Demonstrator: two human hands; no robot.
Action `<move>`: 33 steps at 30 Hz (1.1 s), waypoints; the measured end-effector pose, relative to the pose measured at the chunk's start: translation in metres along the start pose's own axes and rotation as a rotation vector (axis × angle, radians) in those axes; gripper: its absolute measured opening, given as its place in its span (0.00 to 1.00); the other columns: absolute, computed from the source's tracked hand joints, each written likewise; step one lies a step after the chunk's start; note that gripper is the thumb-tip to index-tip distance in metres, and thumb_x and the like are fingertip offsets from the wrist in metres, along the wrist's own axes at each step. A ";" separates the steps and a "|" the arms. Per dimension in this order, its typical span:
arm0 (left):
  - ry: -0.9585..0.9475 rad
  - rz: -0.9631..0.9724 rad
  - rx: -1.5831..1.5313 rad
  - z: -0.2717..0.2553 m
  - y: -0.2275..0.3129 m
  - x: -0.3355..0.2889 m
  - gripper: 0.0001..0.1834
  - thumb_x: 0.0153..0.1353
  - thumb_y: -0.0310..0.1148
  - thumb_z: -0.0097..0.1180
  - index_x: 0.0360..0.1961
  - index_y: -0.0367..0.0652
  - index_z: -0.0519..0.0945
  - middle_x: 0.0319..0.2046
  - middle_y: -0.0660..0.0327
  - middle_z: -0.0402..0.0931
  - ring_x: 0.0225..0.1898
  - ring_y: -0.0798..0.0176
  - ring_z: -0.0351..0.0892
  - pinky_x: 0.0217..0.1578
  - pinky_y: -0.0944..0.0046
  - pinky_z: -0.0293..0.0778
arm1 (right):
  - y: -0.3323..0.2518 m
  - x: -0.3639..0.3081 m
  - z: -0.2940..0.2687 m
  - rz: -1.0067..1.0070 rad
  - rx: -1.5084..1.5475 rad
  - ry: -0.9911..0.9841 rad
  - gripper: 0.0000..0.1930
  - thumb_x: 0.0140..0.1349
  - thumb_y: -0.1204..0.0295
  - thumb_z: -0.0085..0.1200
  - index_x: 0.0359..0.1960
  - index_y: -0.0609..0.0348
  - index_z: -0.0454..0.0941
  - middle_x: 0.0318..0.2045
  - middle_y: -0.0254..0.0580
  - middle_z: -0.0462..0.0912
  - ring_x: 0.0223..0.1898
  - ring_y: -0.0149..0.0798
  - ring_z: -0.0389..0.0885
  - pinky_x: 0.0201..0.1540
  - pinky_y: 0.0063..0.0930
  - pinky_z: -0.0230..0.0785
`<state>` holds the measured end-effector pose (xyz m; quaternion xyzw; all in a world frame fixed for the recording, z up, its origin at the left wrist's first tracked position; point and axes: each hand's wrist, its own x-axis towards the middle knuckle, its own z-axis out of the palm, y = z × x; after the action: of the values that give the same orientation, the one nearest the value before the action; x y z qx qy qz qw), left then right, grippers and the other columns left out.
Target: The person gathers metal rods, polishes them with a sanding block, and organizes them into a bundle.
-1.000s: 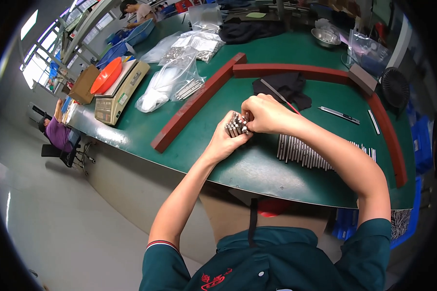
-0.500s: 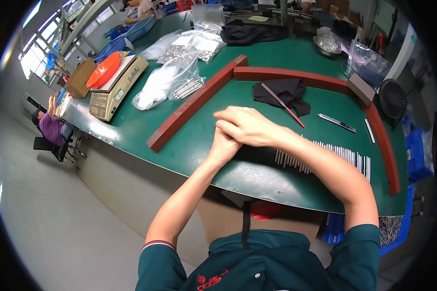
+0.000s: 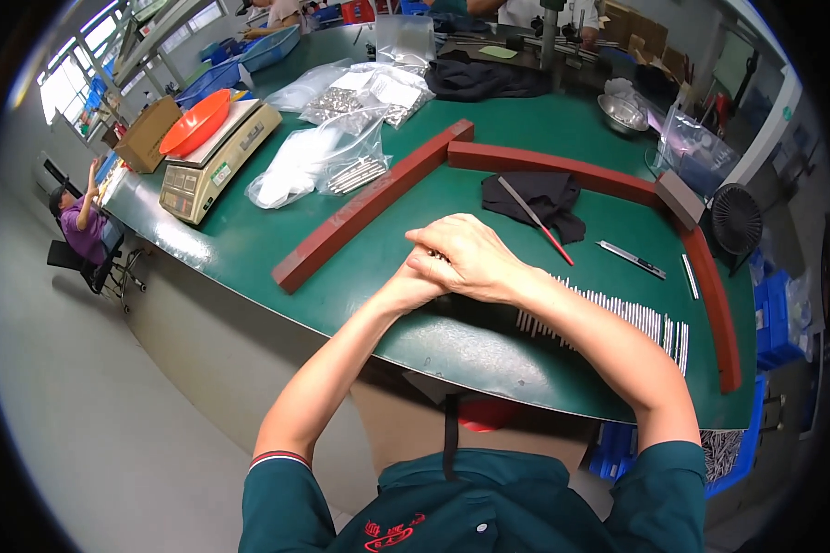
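Note:
My right hand (image 3: 470,258) is closed over my left hand (image 3: 413,289), and the two are cupped together above the near edge of the green table (image 3: 489,355). Small shiny ends of metal rods (image 3: 437,255) show between the fingers; most of what they enclose is hidden. Under and beside my right forearm lies a row of short metal rods (image 3: 650,324). Beyond the hands are a black cloth (image 3: 564,210), a slim grey tool with a red end (image 3: 529,209) lying partly on it, and a utility knife (image 3: 631,259).
Dark red bars (image 3: 369,212) border the work area, with a grey block (image 3: 681,199) at one corner. Leftward stand a scale (image 3: 194,189) with an orange tray (image 3: 195,123) and bags of metal parts (image 3: 318,166). A small fan (image 3: 736,217) stands right. People work farther off.
My hands remain clasped; the left wrist has turned and lowered, and shiny rod ends now show between the fingers. The view has shifted slightly.

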<state>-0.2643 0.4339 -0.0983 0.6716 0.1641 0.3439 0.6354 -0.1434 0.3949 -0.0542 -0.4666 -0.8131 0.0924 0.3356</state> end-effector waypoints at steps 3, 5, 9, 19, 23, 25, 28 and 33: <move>0.061 0.069 0.036 0.007 -0.002 0.005 0.15 0.46 0.25 0.54 0.38 0.38 0.68 0.36 0.60 0.68 0.40 0.69 0.67 0.40 0.67 0.67 | -0.004 -0.001 -0.005 0.082 0.246 -0.033 0.33 0.45 0.55 0.55 0.51 0.62 0.63 0.37 0.52 0.75 0.42 0.50 0.71 0.50 0.38 0.57; 0.020 -0.012 -0.012 0.008 -0.003 0.007 0.11 0.44 0.22 0.51 0.32 0.36 0.69 0.27 0.65 0.69 0.31 0.73 0.67 0.32 0.72 0.68 | 0.002 -0.007 -0.011 0.073 0.214 0.039 0.35 0.44 0.57 0.57 0.53 0.62 0.60 0.40 0.52 0.73 0.44 0.48 0.71 0.50 0.36 0.59; 0.031 0.093 0.039 0.021 -0.001 0.008 0.09 0.41 0.20 0.51 0.27 0.37 0.70 0.23 0.66 0.69 0.27 0.74 0.67 0.26 0.73 0.67 | 0.011 -0.023 -0.010 0.246 0.459 -0.057 0.34 0.43 0.61 0.60 0.52 0.63 0.63 0.44 0.48 0.71 0.47 0.38 0.70 0.51 0.29 0.59; -0.096 0.024 0.071 0.020 -0.004 0.010 0.08 0.42 0.21 0.53 0.26 0.37 0.71 0.22 0.68 0.69 0.26 0.76 0.67 0.24 0.73 0.67 | 0.014 -0.023 -0.023 0.234 0.465 -0.198 0.34 0.41 0.59 0.62 0.50 0.62 0.65 0.45 0.49 0.70 0.48 0.41 0.69 0.52 0.32 0.59; -0.066 -0.093 -0.176 0.022 0.001 0.010 0.10 0.44 0.24 0.55 0.30 0.35 0.71 0.23 0.67 0.70 0.26 0.76 0.67 0.24 0.74 0.67 | 0.009 -0.022 -0.035 0.045 0.075 -0.117 0.38 0.42 0.53 0.59 0.53 0.62 0.61 0.49 0.51 0.66 0.53 0.46 0.63 0.56 0.37 0.53; 0.052 -0.021 -0.088 0.024 -0.002 0.011 0.13 0.45 0.26 0.56 0.33 0.34 0.71 0.26 0.63 0.72 0.30 0.73 0.70 0.30 0.71 0.69 | 0.001 -0.019 -0.036 -0.153 -0.211 -0.129 0.41 0.43 0.46 0.54 0.52 0.67 0.60 0.51 0.52 0.64 0.56 0.48 0.60 0.57 0.42 0.50; 0.218 -0.051 -0.158 0.030 0.008 0.006 0.13 0.46 0.27 0.56 0.33 0.35 0.71 0.28 0.61 0.73 0.34 0.70 0.72 0.34 0.68 0.70 | 0.001 -0.018 -0.036 -0.175 -0.238 -0.177 0.42 0.45 0.45 0.51 0.52 0.70 0.59 0.52 0.53 0.63 0.58 0.47 0.57 0.58 0.44 0.48; -0.143 -0.107 -0.115 0.019 0.003 0.011 0.13 0.48 0.27 0.56 0.36 0.35 0.72 0.28 0.65 0.73 0.30 0.74 0.70 0.32 0.71 0.70 | 0.010 -0.022 -0.051 -0.079 -0.441 -0.205 0.43 0.45 0.44 0.50 0.53 0.69 0.56 0.53 0.54 0.62 0.58 0.48 0.56 0.58 0.46 0.47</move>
<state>-0.2442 0.4268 -0.0915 0.6473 0.1339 0.2698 0.7002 -0.0963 0.3740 -0.0301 -0.4847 -0.8609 -0.0535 0.1448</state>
